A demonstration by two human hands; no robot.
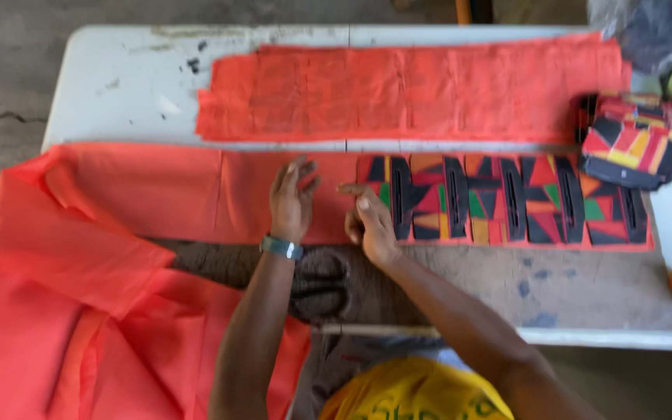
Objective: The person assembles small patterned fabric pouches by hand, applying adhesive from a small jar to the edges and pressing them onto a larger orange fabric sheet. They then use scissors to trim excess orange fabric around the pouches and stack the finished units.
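Left hand [292, 198] is lying flat, palm down, fingers spread a little, pressing on the orange fabric [157, 194] that is running along the near part of the white table [118, 85]; a silvery watch [281, 247] is sitting on that wrist. Right hand [369, 222] is resting just beside it, fingers curled loosely with the forefinger pointing left, touching the left end of the patterned strip [507, 201]; whether it is pinching anything, cannot tell. That strip, a row of red, black, green and yellow pieces, is lying on the orange fabric to the right of both hands. A second orange fabric length [414, 89] is lying flat farther back on the table, apart from the hands. A stack of patterned pieces [636, 140] is sitting at the far right. Loose orange cloth [48, 327] is spilling off the table's left side. Picture is slightly blurred.
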